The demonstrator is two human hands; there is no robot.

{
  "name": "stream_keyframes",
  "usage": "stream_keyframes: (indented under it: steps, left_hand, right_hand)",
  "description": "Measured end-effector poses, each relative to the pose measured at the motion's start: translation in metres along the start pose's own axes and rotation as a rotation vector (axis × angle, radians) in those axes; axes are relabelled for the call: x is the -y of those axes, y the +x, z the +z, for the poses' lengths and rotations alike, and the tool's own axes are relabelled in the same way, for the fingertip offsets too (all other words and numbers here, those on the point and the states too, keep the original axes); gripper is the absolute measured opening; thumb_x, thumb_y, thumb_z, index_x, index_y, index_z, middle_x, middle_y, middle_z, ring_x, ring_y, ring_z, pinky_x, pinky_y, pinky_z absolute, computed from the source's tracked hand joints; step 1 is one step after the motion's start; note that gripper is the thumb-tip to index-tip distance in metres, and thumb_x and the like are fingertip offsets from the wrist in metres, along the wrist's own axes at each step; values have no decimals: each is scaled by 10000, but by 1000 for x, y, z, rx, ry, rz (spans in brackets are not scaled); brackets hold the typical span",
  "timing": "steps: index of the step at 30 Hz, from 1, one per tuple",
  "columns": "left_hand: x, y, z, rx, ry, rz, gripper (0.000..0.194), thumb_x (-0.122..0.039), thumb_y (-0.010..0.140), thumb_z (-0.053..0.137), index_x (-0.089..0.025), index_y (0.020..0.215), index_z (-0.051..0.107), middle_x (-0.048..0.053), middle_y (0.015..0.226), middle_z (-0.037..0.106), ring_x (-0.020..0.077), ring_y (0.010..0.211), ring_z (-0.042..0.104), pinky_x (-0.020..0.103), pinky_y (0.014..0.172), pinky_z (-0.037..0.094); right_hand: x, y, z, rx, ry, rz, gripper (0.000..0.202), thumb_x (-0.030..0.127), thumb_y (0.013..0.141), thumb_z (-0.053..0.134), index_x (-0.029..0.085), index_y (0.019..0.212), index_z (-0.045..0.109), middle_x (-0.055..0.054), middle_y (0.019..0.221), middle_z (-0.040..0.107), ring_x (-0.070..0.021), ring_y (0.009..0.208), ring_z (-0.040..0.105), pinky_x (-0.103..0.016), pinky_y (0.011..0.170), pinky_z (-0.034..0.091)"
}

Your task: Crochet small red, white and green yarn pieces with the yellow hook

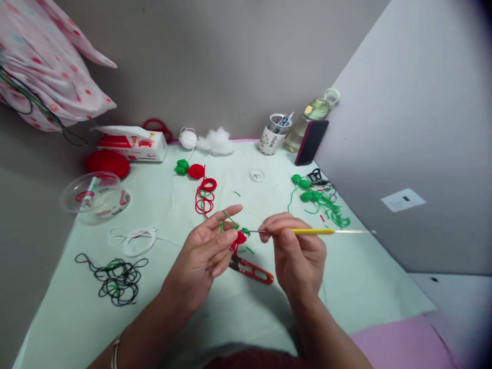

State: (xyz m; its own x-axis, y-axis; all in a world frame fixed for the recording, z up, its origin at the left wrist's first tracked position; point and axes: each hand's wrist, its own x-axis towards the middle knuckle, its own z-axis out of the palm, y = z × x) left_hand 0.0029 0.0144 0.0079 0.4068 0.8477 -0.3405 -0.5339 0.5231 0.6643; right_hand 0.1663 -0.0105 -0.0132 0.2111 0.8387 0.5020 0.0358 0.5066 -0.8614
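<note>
One green strand (229,219) loops over the half-spread fingers of the left hand (202,247), which pinches a small red-and-green crochet piece (241,237) above the table (57,307). Its stitches look partly done, with more apparently to do, while the right hand (300,251), curled closed, grips a yellow-handled hook (313,231)

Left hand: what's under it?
Orange-handled snips show at the edge of the left hand; their blade tips and anything farther beneath are covered.

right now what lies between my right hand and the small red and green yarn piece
The head view shows the thin metal shaft of a yellow-handled crochet hook.
</note>
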Motion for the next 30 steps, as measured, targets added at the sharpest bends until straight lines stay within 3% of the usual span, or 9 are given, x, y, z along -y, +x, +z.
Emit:
stream_keyframes:
  steps: [3, 5, 8, 12, 14, 16, 20, 23, 30]
  left_hand:
    - [6, 0, -1, 32, 63, 26, 411, -210, 844, 862, -179, 1240, 755, -46, 793, 632, -25, 422, 264, 119, 385, 308]
    - [11, 0, 0, 20, 130, 76, 369, -231, 857, 859, -202, 1215, 777, -26, 867, 660, -23, 438, 347, 126, 412, 360]
    - [16, 0, 1, -36, 176, 156, 376, -239, 846, 875, -220, 1211, 784, -25, 870, 664, 3, 492, 467, 132, 454, 401]
    - [15, 1, 0, 8, 44, 24, 440, -236, 833, 878, -185, 1257, 772, -87, 642, 515, 2, 436, 308, 130, 433, 357]
    - [11, 2, 0, 18, -30, -56, 371, -220, 829, 873, -151, 1186, 802, -117, 568, 400, 3, 433, 202, 123, 420, 322]
    - [7, 3, 0, -10, -66, -50, 291, -203, 806, 881, -141, 1086, 830, -105, 594, 428, 0, 448, 184, 121, 418, 313]
    - [4, 3, 1, -27, 29, 35, 304, -202, 791, 885, -180, 1089, 826, -41, 774, 618, -2, 457, 269, 157, 449, 380]
    - [8, 2, 1, -17, 135, 61, 356, -229, 804, 882, -195, 1152, 817, -27, 780, 646, 22, 477, 356, 190, 493, 421]
    - [10, 1, -5, 4, 222, 54, 347, -262, 849, 846, -221, 1192, 812, 35, 935, 713, 61, 545, 521, 218, 520, 400]
  right_hand:
    - [0, 2, 4, 42, 5, 37, 199, 253, 1048, 617, 261, 991, 807, -47, 904, 764, -194, 862, 706, -344, 761, 588]
    - [1, 0, 6, 53, -88, 0, 197, 206, 1035, 632, 275, 1013, 815, -43, 942, 786, -196, 923, 726, -344, 812, 596]
    - [1, -7, 7, 80, -263, -99, 261, 131, 1009, 644, 303, 1116, 809, -47, 986, 788, -190, 896, 734, -333, 767, 608]
    - [0, -13, 5, 109, -480, -253, 322, 113, 973, 684, 313, 1197, 800, -76, 1087, 780, -210, 943, 736, -347, 757, 614]
    - [0, -11, 3, 49, -390, -180, 255, 143, 1003, 650, 293, 1133, 810, -68, 1010, 780, -204, 884, 728, -353, 740, 608]
    - [0, -5, 1, -25, -195, -42, 210, 197, 1039, 608, 266, 1047, 807, -53, 908, 759, -184, 776, 698, -347, 696, 592]
    - [-2, 1, 0, 22, 35, 125, 184, 290, 1041, 631, 251, 987, 802, -41, 884, 753, -179, 780, 693, -339, 715, 586]
    - [-4, 1, -1, 64, -15, 156, 170, 317, 1026, 662, 256, 979, 814, -47, 927, 783, -200, 888, 719, -357, 803, 592]
    - [-6, 3, -3, 16, 195, 286, 236, 386, 1041, 633, 224, 934, 767, -34, 875, 783, -163, 749, 719, -304, 714, 613]
